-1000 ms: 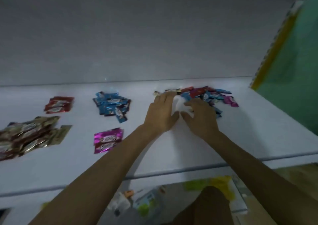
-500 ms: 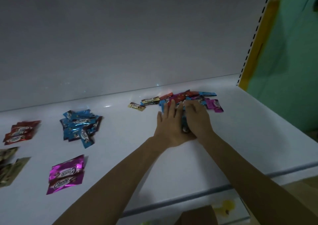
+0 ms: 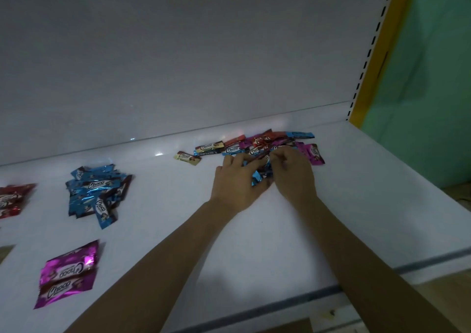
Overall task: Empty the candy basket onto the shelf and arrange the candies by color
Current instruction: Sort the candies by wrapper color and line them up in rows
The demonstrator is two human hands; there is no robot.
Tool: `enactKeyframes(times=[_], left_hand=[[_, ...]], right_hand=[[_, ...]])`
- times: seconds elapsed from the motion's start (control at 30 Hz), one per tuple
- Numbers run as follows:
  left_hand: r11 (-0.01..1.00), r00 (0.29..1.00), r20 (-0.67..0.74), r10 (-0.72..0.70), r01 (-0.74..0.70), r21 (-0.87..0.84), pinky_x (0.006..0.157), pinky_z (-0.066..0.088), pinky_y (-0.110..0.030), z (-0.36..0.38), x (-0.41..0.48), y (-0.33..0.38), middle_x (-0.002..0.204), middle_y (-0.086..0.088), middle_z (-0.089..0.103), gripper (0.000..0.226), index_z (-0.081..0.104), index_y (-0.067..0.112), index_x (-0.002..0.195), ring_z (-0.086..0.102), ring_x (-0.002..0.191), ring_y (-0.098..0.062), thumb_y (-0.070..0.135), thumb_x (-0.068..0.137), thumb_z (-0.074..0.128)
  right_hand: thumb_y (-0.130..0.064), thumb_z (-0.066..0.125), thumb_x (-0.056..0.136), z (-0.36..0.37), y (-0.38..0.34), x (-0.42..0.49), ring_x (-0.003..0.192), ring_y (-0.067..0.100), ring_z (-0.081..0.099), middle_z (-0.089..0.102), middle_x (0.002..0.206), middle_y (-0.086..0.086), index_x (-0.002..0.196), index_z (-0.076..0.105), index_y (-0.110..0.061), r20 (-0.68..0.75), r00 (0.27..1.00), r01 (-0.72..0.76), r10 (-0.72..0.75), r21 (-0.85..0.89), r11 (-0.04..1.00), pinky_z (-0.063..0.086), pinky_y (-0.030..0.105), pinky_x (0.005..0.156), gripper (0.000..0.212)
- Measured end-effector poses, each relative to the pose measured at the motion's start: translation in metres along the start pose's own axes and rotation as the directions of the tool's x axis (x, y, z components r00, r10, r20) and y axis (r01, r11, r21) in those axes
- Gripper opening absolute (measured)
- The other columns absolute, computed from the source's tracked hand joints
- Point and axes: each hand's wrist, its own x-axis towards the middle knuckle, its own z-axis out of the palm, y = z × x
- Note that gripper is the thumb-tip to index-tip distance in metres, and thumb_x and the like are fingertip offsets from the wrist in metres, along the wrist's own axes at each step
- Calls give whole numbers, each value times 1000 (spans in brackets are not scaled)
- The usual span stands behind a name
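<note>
Right of centre in the frame, both hands meet over the mixed pile (image 3: 267,140) of candies, which lies on the white shelf (image 3: 254,243) close to its back panel (image 3: 204,52). The left hand (image 3: 235,183) has its fingers curled, and thumb and fingers grip a few blue candies (image 3: 257,178) that peek out between the two hands. The right hand (image 3: 294,173) reaches into the same spot with its fingers bent down into the wrappers; whether it pinches one I cannot tell. Red, pink, blue and brown wrappers lie jumbled just behind the fingertips, and a gold-wrapped candy (image 3: 187,157) sits slightly apart at the pile's left end. Sorted groups lie toward the left of the frame: a blue pile (image 3: 95,192) at middle left, two pink candies (image 3: 66,279) side by side at lower left, and red candies (image 3: 11,197) cut off by the left edge. At upper right a yellow strip (image 3: 374,59) borders a green wall (image 3: 433,77).
</note>
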Motion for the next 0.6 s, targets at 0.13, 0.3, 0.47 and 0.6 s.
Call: enactKeyframes(times=[0.13, 0.3, 0.47, 0.6], left_hand=[[996, 996, -56, 64, -67, -51, 79, 42, -28, -2, -6, -2, 123, -2, 55, 40, 60, 27, 130, 47, 109, -23, 38, 91, 59], [990, 990, -125, 66, -80, -113, 66, 39, -27, -9, -15, -9, 99, -6, 61, 30, 65, 18, 117, 56, 88, -23, 34, 94, 57], [887, 974, -108, -198, 131, -443, 73, 52, -34, -20, -21, -7, 95, -5, 70, 13, 64, 18, 99, 64, 86, -23, 29, 94, 58], [699, 942, 0, -336, 249, -671, 72, 58, -34, -31, -24, -7, 94, -6, 71, 11, 66, 17, 102, 68, 80, -17, 20, 93, 60]], right_hand=[[-18, 49, 95, 1, 1, -1, 93, 17, 57, 62, 103, 5, 105, 63, -11, -19, 1000, -13, 13, 22, 1000, 40, 19, 70, 18], [-23, 40, 101, -3, -10, -11, 88, 18, 54, 57, 94, 3, 106, 61, -7, 11, 1000, 29, -29, 46, 999, 38, 26, 70, 27], [-23, 43, 100, 4, -19, -12, 88, 15, 53, 63, 101, 5, 108, 60, -8, 135, 985, 113, -112, 3, 994, 38, 25, 74, 24], [-12, 59, 90, 11, -20, -15, 99, 16, 58, 63, 109, 2, 112, 60, -13, 164, 977, 136, -138, 22, 990, 42, 22, 83, 22]])
